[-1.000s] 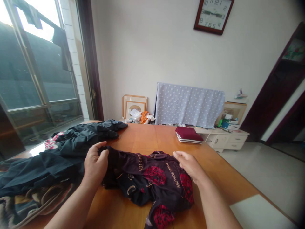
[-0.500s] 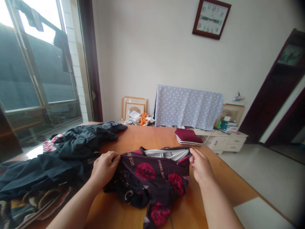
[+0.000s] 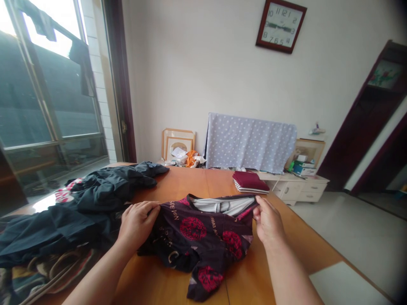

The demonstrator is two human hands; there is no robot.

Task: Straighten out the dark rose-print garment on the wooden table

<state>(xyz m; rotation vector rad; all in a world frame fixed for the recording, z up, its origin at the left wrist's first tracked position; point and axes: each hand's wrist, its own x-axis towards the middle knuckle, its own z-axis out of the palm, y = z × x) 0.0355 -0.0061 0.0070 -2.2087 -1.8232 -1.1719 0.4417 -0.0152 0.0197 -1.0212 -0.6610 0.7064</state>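
Patterned garment (image 3: 203,237) is lying on the desk (image 3: 190,182), its waistband running left to right between both hands. Left hand (image 3: 137,224) and right hand (image 3: 269,221) are each pinching one waistband end, equally near, with the dark clothes pile (image 3: 95,195) lying left of the garment.

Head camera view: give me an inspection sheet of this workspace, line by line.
Surface: orange-brown wooden table, a white sheet at its near right corner.
Job's things: dark garment with red rose print and lettering, stretched by its top edge, lower part on the table.
Clutter: heap of dark clothes at left; folded maroon cloth at the far edge.
Hands: left hand and right hand each pinch the garment's top edge.
Cables: nothing seen.
Surroundings: window, wall clock, dotted grey cloth, white low cabinet.
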